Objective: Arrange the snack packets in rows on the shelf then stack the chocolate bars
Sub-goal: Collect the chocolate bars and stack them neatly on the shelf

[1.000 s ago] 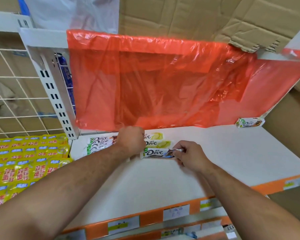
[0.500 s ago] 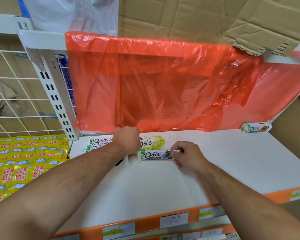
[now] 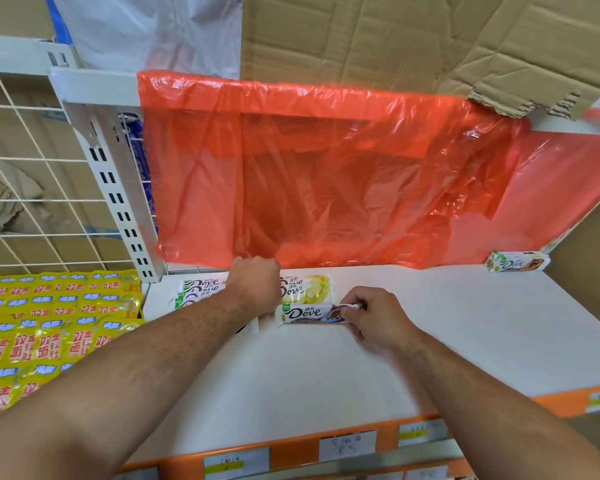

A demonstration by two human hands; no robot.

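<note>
Head view: right hand (image 3: 378, 315) on front chocolate bar (image 3: 309, 314), left hand (image 3: 255, 285) beside.

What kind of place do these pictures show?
Probably a shop or its stockroom: a white shelf with handwritten paper labels on its orange edge, Dove chocolate bars, and rows of yellow snack packets.

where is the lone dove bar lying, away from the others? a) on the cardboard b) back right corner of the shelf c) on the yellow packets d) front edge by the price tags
B: the lone bar lies in the back right corner of the shelf, just below the orange plastic.
</note>
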